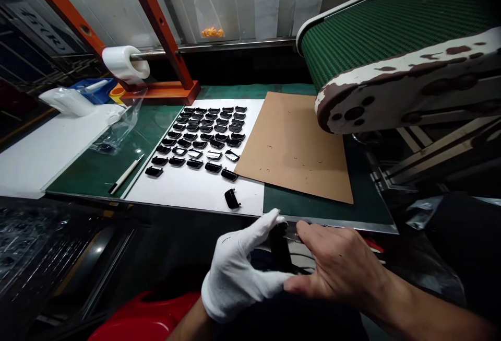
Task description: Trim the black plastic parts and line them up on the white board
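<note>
2 hands (237, 268), 1 blk pc (280, 251) betw, 1 roll (122, 62)

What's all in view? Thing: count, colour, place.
Table: 1, green, centre
Sheets: 2, white, centre, left
Parts: dozens, black, on centre sheet
Cardboard: 1, brown, centre right
Slim tool: 1, white/black, left of parts
Stand: 1, orange, rear left
Roll: 1, whitish, on stand
Bin: 1, blue, far left
Ring: 1, yellow, beside bin
Bits: several, orange, rear pouch
Conveyor: 1, green, upper right
Stool: 1, red, lower left
Dark item: 1, blackish, bottom centre
Left grip: 1, white-gloved, bottom centre
Right grip: 1, bare, lower right
</note>
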A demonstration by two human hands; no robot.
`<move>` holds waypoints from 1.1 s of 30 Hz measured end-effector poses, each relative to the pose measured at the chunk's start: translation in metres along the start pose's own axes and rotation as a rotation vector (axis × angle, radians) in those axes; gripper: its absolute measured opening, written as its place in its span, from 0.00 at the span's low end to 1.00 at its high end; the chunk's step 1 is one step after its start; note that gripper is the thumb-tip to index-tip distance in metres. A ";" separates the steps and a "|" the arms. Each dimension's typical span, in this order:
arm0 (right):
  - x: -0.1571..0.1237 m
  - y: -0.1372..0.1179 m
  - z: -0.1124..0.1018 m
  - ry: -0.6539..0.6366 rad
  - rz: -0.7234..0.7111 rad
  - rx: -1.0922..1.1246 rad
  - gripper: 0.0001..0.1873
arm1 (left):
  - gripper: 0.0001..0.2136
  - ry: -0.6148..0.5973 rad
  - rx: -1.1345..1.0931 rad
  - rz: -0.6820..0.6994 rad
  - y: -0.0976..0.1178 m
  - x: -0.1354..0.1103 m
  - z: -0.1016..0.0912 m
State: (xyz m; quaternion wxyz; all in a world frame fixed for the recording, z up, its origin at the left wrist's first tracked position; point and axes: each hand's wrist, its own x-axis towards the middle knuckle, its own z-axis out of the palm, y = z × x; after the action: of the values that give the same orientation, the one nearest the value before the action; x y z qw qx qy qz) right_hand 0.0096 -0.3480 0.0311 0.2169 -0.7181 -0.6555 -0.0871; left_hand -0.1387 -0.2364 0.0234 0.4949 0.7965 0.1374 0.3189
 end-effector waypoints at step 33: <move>-0.007 0.002 0.015 -0.001 -0.076 0.060 0.34 | 0.36 0.015 -0.122 -0.189 -0.017 -0.008 0.008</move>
State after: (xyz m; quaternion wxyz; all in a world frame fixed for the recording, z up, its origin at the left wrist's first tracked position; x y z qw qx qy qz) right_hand 0.0083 -0.3475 0.0145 0.2346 -0.6858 -0.6848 -0.0755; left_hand -0.1378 -0.2381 0.0028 0.5693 0.7460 0.1960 0.2844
